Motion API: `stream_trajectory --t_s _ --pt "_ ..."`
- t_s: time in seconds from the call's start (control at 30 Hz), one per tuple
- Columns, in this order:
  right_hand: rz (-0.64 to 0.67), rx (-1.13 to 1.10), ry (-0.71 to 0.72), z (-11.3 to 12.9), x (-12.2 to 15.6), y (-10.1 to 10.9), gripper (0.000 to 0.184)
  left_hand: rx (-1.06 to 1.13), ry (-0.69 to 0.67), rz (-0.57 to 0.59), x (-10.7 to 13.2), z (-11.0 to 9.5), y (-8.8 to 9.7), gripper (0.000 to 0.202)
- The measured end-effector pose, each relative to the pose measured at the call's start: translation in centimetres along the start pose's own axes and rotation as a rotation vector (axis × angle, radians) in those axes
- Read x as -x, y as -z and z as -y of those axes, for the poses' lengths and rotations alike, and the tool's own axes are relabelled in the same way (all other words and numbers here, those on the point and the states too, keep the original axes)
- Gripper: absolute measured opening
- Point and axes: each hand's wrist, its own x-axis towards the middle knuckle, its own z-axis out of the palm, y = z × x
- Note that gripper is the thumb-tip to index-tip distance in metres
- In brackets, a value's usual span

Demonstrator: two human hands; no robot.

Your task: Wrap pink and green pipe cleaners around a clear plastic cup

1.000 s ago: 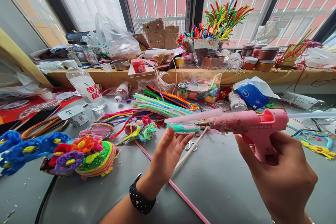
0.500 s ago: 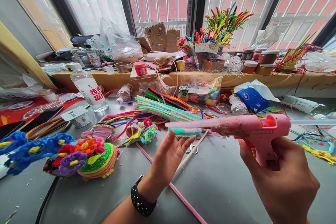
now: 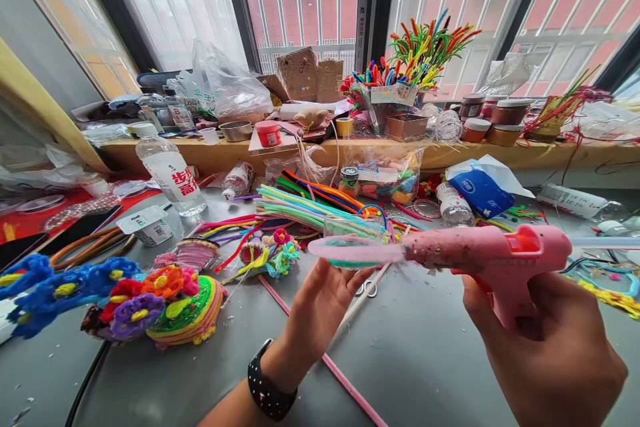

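Observation:
My left hand (image 3: 320,303), with a dotted black band at the wrist, grips a small clear cup (image 3: 353,227) between thumb and fingers. Turquoise pipe cleaner (image 3: 353,263) wraps the lower part of the cup. Across its front runs a pale pink strip (image 3: 353,249), blurred; its fastening cannot be made out. In my right hand (image 3: 555,340) is a pink glue gun (image 3: 480,245), fingers wrapped round its handle. The dirty nozzle points left, close to the strip's right end; whether they touch is unclear. A clear glue stick (image 3: 605,243) sticks out behind the gun.
Pipe-cleaner flowers (image 3: 140,310) stand at left beside a water bottle (image 3: 173,173). Behind the cup lies a bundle of pipe cleaners (image 3: 300,203). Scissors (image 3: 367,288) and a long pink pipe cleaner (image 3: 350,387) are on the grey table (image 3: 425,373). Jars line the sill (image 3: 225,150).
The glue gun and my right hand have shifted slightly right and down. The pink strip now looks more rounded in front of the cup. My left hand has barely moved.

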Motion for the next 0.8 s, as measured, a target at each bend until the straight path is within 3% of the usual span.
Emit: stream_trajectory --t_s 0.23,0.5,0.8 --pt "0.061 0.026 -0.053 0.13 -0.02 0.13 0.045 0.024 -0.008 0.079 0.13 -0.18 0.24 0.043" --pt "0.009 -0.029 -0.033 0.14 0.15 0.37 0.047 0.054 -0.007 0.089 0.15 -0.23 0.38 0.057" --pt "0.023 0.007 -0.051 0.36 -0.08 0.47 0.046 0.093 0.011 0.222 0.25 -0.48 0.14 0.043"
